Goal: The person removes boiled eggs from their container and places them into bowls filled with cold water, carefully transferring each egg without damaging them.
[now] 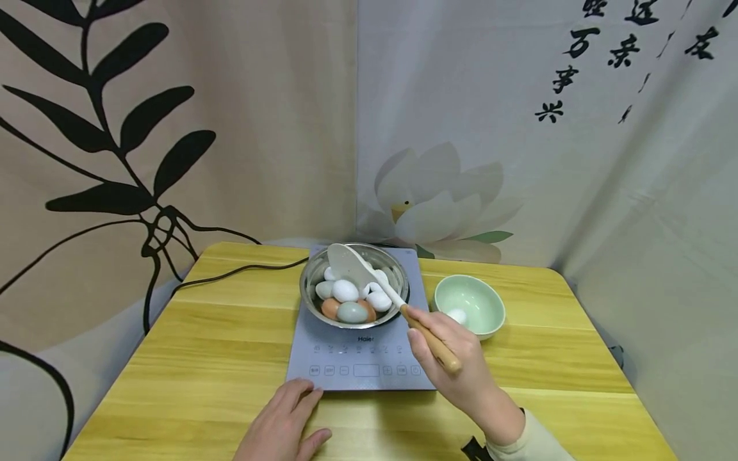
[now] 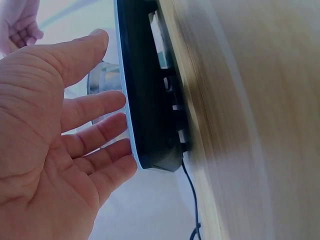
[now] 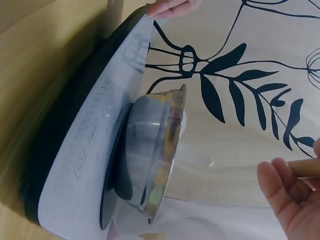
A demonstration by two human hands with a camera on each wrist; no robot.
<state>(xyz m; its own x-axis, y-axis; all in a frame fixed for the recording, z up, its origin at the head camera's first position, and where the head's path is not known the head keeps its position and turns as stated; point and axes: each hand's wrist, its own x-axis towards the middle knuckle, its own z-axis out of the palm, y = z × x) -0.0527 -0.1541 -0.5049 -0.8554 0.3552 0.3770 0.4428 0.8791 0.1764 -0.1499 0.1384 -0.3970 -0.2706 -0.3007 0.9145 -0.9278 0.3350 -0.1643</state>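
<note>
My right hand grips the wooden handle of a white spatula, whose pale head slants over a steel pot. Several eggs, white, brown and bluish, are heaped in the pot. In the right wrist view, fingers curl at the wooden handle. The pot stands on a grey induction cooktop. My left hand rests its fingertips at the cooktop's front left corner. In the left wrist view, its loosely extended fingers touch the cooktop's edge.
Right of the cooktop, a light green bowl contains a white egg, partly hidden behind the right hand. A black power cord runs left across the wooden table. Printed curtains hang behind the table.
</note>
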